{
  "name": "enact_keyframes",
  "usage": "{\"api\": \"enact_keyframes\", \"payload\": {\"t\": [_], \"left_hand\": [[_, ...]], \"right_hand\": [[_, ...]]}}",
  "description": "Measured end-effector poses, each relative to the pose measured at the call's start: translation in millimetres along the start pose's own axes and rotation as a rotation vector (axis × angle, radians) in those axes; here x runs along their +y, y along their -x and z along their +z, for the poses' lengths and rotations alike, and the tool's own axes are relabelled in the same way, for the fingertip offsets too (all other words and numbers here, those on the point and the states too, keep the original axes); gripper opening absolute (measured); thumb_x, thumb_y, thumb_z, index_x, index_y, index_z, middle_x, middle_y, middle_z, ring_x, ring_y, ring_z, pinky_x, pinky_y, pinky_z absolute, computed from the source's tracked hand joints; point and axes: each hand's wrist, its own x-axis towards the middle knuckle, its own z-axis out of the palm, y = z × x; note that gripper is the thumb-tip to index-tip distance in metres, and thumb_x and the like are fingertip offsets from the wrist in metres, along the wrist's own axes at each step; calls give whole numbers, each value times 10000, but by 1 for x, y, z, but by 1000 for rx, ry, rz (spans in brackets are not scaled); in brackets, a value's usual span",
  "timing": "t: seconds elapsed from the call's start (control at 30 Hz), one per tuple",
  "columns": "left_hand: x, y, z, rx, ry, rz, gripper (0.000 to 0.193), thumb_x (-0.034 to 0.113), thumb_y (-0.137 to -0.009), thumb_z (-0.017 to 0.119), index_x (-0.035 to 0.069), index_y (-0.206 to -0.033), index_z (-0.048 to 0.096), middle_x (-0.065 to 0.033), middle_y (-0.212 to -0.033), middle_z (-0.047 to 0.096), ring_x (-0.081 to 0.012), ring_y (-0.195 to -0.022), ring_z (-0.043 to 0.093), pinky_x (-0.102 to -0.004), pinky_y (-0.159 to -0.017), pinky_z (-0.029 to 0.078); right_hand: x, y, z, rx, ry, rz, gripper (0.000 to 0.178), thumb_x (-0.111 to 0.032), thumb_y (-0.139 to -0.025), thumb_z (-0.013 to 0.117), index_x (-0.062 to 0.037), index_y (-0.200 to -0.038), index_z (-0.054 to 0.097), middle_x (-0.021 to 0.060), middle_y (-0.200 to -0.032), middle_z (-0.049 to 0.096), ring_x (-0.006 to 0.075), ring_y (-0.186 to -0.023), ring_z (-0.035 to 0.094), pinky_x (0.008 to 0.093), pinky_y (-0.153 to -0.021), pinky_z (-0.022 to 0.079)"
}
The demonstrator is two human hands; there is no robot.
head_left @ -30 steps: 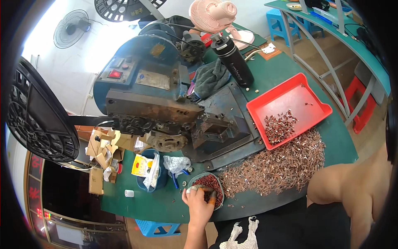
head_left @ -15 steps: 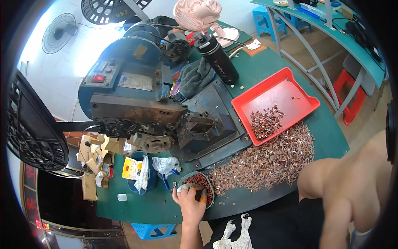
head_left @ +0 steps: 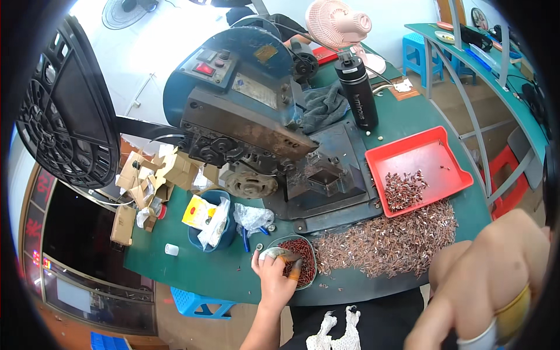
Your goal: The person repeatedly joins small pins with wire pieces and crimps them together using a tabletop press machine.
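Observation:
My left hand (head_left: pixel 276 279) reaches over a small tub (head_left: pixel 315 272) filled with short reddish-brown metal parts (head_left: pixel 303 249). Its fingers are spread and bent down among the parts, with orange and pale coverings on some of them. Thumb and fingers look apart, though the fingertips are partly hidden. Close to the camera at the lower right, my right hand (head_left: pixel 496 280) is large and cut off by the frame. White and yellow wraps show on its bent fingers; their tips are out of sight. Right of the tub lies a wide heap of similar small parts (head_left: pixel 391 242).
Behind the tub stands a dark blue press machine (head_left: pixel 245 125). A red tray (head_left: pixel 417 154) holding some parts, a black bottle (head_left: pixel 357 96) and a pink fan (head_left: pixel 335 23) are to the right. Left are a blue bin (head_left: pixel 213 245), a plastic bag (head_left: pixel 254 217) and cardboard boxes (head_left: pixel 123 224).
The view has shifted, so machine, tray and tub appear farther right. My right hand shows larger, with a yellow wrap now visible. My left hand stays over the tub.

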Motion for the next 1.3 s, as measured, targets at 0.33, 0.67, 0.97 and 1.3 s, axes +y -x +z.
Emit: {"api": "enact_keyframes", "payload": {"t": [0.33,0.67,0.97,1.3], "left_hand": [[14,2,-14,132,216,-64,162,102,-753,777,130,-888,693,-24,-927,669,-234,-938,608,-484,-1082,276],[28,-14,-10,154,776,-169,155,4,-773,749,49,-902,676,-61,-951,643,-208,-936,584,-310,-856,452],[23,-4,-10,-8,916,-142,174,-5,-778,747,45,-927,673,-64,-972,632,-201,-948,591,-310,-847,466],[30,-7,2,105,436,209,379,129,-732,813,50,-1068,657,-109,-1057,580,-299,-978,557,-412,-914,425]], "right_hand": [[12,-18,16,-43,-11,88,533,-426,-1000,404,3,-753,603,203,-805,631,344,-654,618,491,-656,526],[130,-22,26,462,243,410,329,-298,-994,537,1,-1104,622,84,-963,672,152,-880,650,275,-777,508],[178,-12,44,474,145,677,150,-143,-911,680,-33,-1012,669,-4,-828,665,48,-649,583,196,-532,455],[191,3,43,680,-27,451,100,-113,-875,709,-43,-944,688,-25,-796,652,25,-656,552,181,-566,422]]}}
